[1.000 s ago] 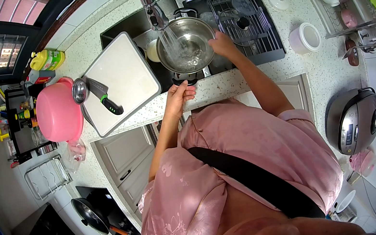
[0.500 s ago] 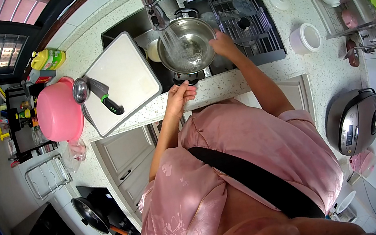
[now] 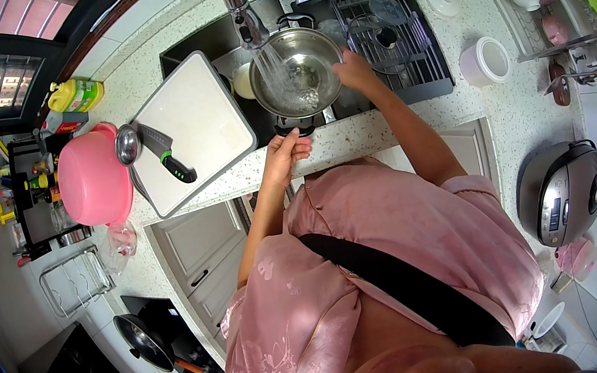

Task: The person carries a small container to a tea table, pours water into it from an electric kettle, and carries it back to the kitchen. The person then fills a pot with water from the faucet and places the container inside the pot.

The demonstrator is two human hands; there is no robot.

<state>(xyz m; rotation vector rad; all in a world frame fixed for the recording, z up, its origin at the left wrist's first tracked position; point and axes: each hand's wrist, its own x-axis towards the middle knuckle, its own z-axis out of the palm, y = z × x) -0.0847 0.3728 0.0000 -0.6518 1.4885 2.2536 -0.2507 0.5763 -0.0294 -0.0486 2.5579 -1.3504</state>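
A stainless steel pot [image 3: 280, 65] sits over the sink, with water from the faucet [image 3: 252, 31] spraying into it. Some water and bubbles show at its bottom. My left hand [image 3: 286, 156] is closed at the pot's black near handle, thumb and fingertips on it. At the right rim of the pot, my right hand [image 3: 352, 70] grips the edge; some of its fingers are hidden. Left of the pot lies a white cutting board [image 3: 207, 115], partly over the sink, bearing a knife [image 3: 176, 165] with a black and green handle.
A pink basin [image 3: 90, 179] and a metal ladle-like bowl [image 3: 128, 144] are left of the board. Right of the pot, a drying rack [image 3: 414, 53] holds a glass lid. A white canister [image 3: 484, 62] and a rice cooker [image 3: 562, 193] stand on the right counter.
Both hands and the pot stay in place. Water keeps running into the pot, and the bubbles on its surface shift slightly.
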